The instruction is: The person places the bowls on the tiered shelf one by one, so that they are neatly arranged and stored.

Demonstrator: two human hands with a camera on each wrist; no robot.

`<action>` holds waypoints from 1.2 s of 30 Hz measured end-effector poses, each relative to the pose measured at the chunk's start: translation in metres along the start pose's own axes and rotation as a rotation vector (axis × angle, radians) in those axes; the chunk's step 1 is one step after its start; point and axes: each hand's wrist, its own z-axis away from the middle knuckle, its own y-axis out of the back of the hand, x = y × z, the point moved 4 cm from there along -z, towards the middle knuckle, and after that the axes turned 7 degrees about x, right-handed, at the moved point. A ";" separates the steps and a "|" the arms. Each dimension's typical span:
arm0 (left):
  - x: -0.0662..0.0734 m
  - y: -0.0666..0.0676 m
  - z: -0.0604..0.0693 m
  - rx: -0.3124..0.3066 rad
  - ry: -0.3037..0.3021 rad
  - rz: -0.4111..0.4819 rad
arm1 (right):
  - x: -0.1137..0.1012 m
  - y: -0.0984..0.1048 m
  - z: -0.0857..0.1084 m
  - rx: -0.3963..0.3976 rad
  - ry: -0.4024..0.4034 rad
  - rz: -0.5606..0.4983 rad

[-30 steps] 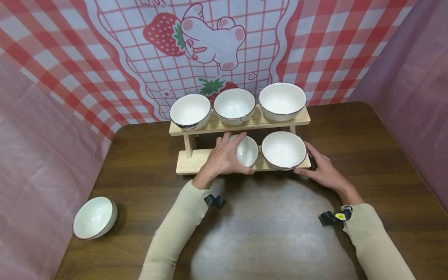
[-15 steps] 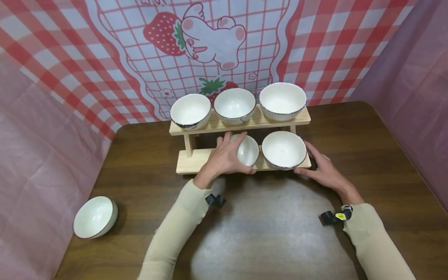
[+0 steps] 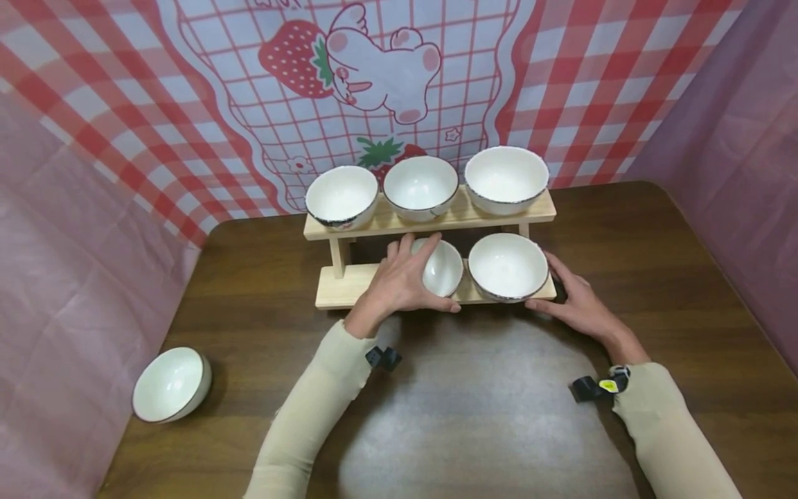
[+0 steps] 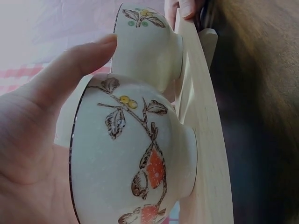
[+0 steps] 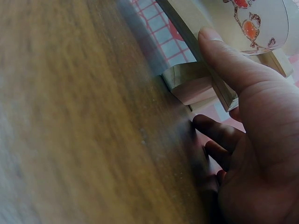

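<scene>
A two-tier wooden stand [image 3: 349,284] bears white bowls. My left hand [image 3: 399,281] holds the small bowl [image 3: 444,269] in the middle of the lower tier, thumb at its front and fingers at its back. Painted branches and a dark rim show on that bowl [image 4: 117,154] in the left wrist view, its foot against the board. Beside it on the right stands a larger bowl [image 3: 508,267]. My right hand [image 3: 576,305] grips the right end of the lower board, with the thumb [image 5: 229,58] on its front edge; some fingertips are hidden.
Three bowls line the upper tier: a left bowl [image 3: 343,195], a middle bowl [image 3: 420,184] and a right bowl [image 3: 506,177]. Another bowl [image 3: 171,384] sits tilted near the left edge of the brown table [image 3: 249,298]. A checked cloth [image 3: 573,90] hangs behind the stand.
My left thumb has shifted very slightly right along the front of the small bowl. Otherwise both hands, the stand and the bowls keep their places.
</scene>
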 end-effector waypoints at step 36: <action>-0.015 0.020 0.043 0.136 -0.061 0.030 | 0.001 0.001 -0.001 -0.008 -0.012 0.009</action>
